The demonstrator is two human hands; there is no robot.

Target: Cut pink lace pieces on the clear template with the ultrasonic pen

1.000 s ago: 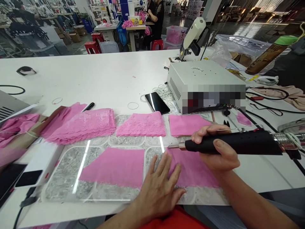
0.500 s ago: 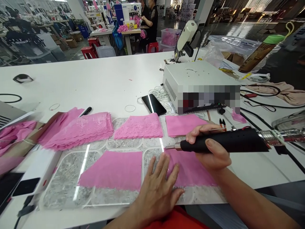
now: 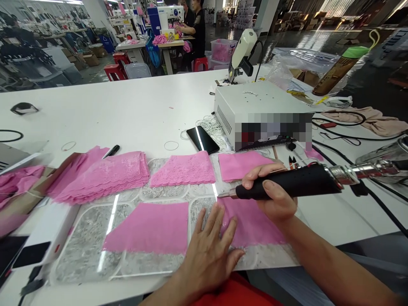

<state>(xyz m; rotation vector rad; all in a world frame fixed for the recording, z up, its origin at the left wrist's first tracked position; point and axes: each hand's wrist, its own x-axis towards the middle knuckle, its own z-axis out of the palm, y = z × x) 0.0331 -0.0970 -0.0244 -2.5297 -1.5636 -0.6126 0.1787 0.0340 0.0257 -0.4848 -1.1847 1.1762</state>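
My right hand point(image 3: 279, 197) is wrapped round the black handle of a hand-held tool point(image 3: 296, 183) with a narrow metal tip. The tip points left, at the upper left corner of a pink fabric piece point(image 3: 255, 223); whether it touches the cloth I cannot tell. My left hand point(image 3: 210, 242) lies flat with fingers spread, its fingertips on the left edge of that piece. To its left lies another pink piece point(image 3: 149, 227). Behind are a pink lace piece point(image 3: 185, 169) and a plain pink piece point(image 3: 237, 165), partly covered by my right hand.
A clear patterned mat point(image 3: 92, 238) lies under the pieces. Stacked pink lace point(image 3: 111, 174) sits at the left. A phone point(image 3: 203, 139) and a grey metal box point(image 3: 255, 100) stand behind. Cables point(image 3: 382, 204) run along the right. A person point(image 3: 197, 36) works at a distant sewing machine.
The view has shifted slightly. The tool's rear end has swung a little left and up, while its tip stays near the same fabric corner. My left hand stays in place on the cloth.
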